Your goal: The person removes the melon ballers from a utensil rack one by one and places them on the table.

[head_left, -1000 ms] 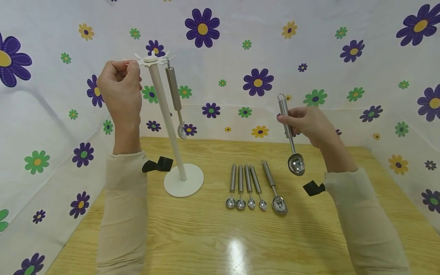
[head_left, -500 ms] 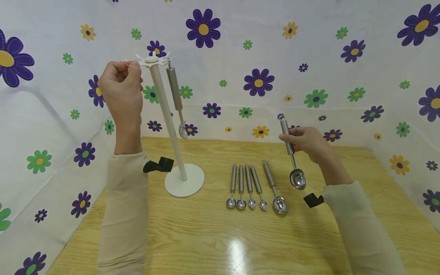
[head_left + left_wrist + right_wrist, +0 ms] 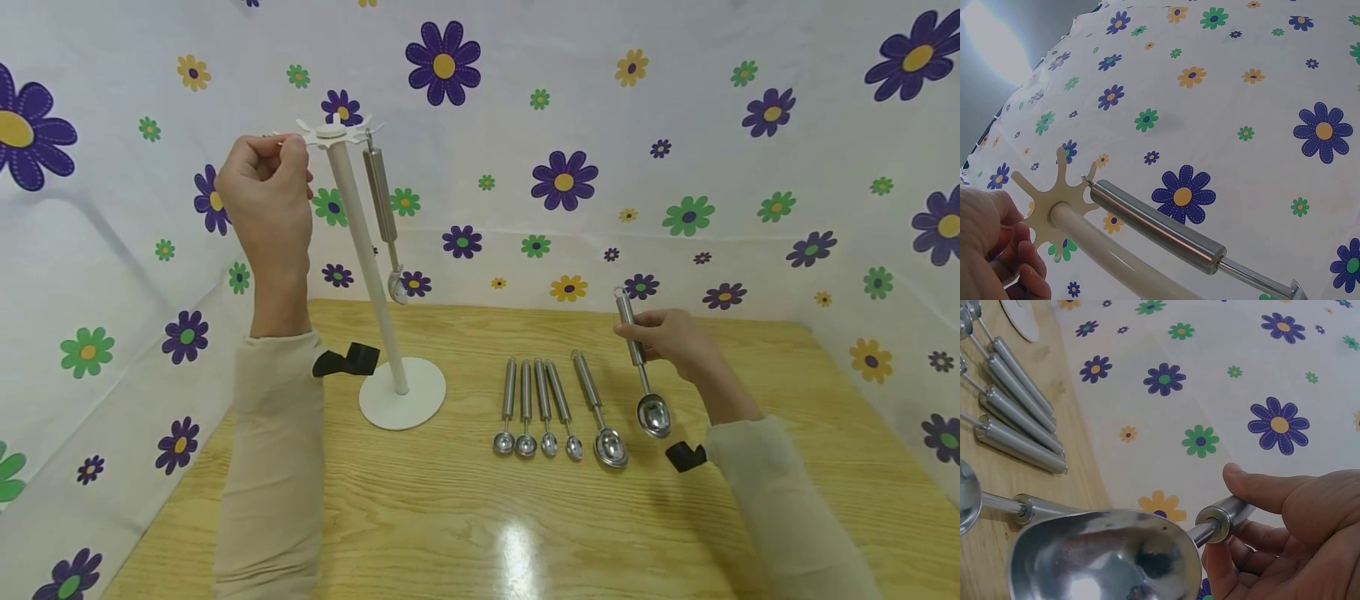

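Observation:
My left hand [image 3: 266, 196] is raised at the top of a white utensil stand [image 3: 365, 258], thumb and fingers pinching one arm of its star-shaped hook ring [image 3: 1061, 178]. From another arm a steel-handled scoop [image 3: 381, 196] hangs by its end ring, bowl down. On the right, my right hand [image 3: 682, 346] holds a steel ice cream scoop [image 3: 654, 415] by its handle, ring up and oval bowl hanging low over the table. The right wrist view shows the thumb [image 3: 1263, 490] lying along the handle and the fingers curled beneath it.
Several small melon ballers [image 3: 542, 390] lie in a row on the wooden table [image 3: 420, 517], handles pointing away. A larger scoop [image 3: 611, 447] lies just right of them, beside the held one. A flower-printed cloth [image 3: 495, 108] closes off the back and sides.
My right hand has lowered the ice cream scoop toward the table. The left hand keeps its pinch on the stand, and the hanging scoop stays about where it was.

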`<action>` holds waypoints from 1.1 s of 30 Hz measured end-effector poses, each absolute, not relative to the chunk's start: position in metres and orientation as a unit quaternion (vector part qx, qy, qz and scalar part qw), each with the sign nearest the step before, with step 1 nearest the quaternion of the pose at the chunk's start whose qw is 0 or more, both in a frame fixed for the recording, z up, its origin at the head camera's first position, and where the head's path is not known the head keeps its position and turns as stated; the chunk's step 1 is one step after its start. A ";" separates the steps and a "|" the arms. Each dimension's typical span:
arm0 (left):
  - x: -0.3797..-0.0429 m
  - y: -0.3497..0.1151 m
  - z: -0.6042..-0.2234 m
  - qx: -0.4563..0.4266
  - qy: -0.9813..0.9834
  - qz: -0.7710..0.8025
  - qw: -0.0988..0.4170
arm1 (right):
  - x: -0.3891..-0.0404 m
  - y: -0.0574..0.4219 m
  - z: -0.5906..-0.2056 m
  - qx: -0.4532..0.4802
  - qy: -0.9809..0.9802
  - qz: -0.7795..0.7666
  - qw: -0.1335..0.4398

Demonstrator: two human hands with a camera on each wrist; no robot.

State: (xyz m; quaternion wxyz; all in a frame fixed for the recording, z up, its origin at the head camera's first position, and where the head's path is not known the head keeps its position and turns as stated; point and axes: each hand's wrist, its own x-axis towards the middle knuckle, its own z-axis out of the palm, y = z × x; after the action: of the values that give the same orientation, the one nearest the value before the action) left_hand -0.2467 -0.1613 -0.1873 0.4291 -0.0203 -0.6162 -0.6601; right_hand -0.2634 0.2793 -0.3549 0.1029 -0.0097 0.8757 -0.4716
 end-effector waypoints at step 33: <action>-0.248 -0.162 -0.189 -0.036 -0.604 -0.669 0.431 | -0.261 0.279 -0.415 0.006 0.872 -0.468 0.141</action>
State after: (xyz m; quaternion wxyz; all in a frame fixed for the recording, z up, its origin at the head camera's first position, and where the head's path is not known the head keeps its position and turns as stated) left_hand -0.2482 -0.1617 -0.1885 0.4313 -0.0356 -0.6045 -0.6688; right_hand -0.2613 0.2787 -0.4152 0.1409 0.0064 0.8722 -0.4684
